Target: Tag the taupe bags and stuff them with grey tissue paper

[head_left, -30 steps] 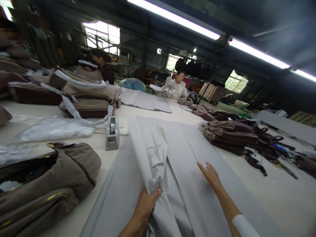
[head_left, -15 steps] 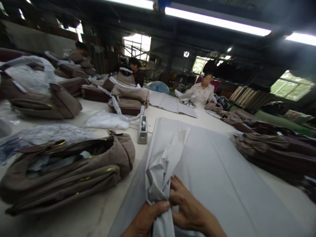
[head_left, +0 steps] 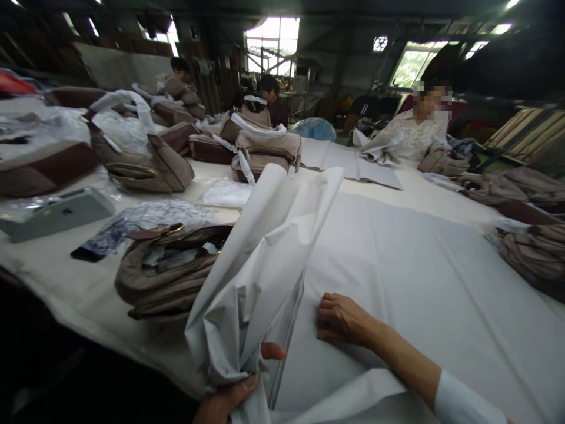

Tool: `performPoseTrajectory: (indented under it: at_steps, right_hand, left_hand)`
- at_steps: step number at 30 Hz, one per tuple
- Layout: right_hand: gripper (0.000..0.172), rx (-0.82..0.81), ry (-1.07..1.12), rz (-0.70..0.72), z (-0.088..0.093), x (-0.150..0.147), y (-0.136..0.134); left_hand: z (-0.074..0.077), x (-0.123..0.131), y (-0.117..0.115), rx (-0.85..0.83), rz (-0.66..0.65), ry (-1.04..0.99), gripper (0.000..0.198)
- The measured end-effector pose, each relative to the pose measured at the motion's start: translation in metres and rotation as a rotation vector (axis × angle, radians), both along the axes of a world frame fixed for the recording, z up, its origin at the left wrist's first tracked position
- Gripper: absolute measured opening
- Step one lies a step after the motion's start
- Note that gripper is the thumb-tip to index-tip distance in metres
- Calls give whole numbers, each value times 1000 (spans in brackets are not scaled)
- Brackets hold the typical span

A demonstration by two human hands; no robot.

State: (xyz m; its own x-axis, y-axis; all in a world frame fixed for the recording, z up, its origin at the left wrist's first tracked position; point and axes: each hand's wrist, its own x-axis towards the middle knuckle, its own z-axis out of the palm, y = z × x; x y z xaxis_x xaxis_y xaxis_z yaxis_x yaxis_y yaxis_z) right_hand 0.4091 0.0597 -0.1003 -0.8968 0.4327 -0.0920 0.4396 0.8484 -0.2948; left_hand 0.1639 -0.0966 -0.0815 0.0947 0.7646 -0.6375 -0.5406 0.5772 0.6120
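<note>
My left hand [head_left: 232, 397] is closed around the gathered lower part of a crumpled grey-white sheet of paper [head_left: 265, 253]. The sheet's upper part stands up in loose folds, and one fingertip shows at its right side. My right hand [head_left: 344, 318] rests on a stack of flat grey paper sheets [head_left: 397, 265], fingers curled under. Whatever might be in those fingers is hidden. Left of the crumpled sheet lies a taupe handbag [head_left: 172, 288], its top open and pale stuffing inside. The raised paper covers the bag's right end.
Several taupe bags with wrapped handles, like this one [head_left: 150, 159], stand at the back left. A phone [head_left: 88, 250], a grey box-like object [head_left: 66, 212] and clear plastic [head_left: 172, 215] lie left. More bags [head_left: 534, 253] are piled right. Across the table sits a person [head_left: 419, 126] with paper.
The paper has been lifted and swung left, now partly covering the handbag and the tape dispenser. My right hand has come off it onto the stack. The view has turned left.
</note>
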Motion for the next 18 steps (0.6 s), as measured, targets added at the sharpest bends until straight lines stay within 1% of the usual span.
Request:
performPoseTrajectory:
  at_steps: [3, 7, 10, 13, 16, 18]
  right_hand:
    - [36, 11, -23, -13, 3, 4, -3]
    - [22, -7, -52, -8, 2, 2, -2]
    - [22, 22, -77, 2, 2, 2, 0]
    - [23, 37, -118, 47, 4, 1, 2]
    - [24, 15, -93, 63, 4, 0, 3]
    - [25, -7, -58, 36, 2, 0, 2]
  left_hand:
    - [5, 3, 2, 55, -16, -10, 54]
    - [8, 3, 5, 47, 13, 3, 51]
    - [6, 3, 6, 52, 46, -7, 47]
    - [3, 4, 8, 47, 71, -14, 46]
    - [1, 4, 9, 45, 88, 28, 45]
    - [-1, 3, 10, 55, 99, 66, 44]
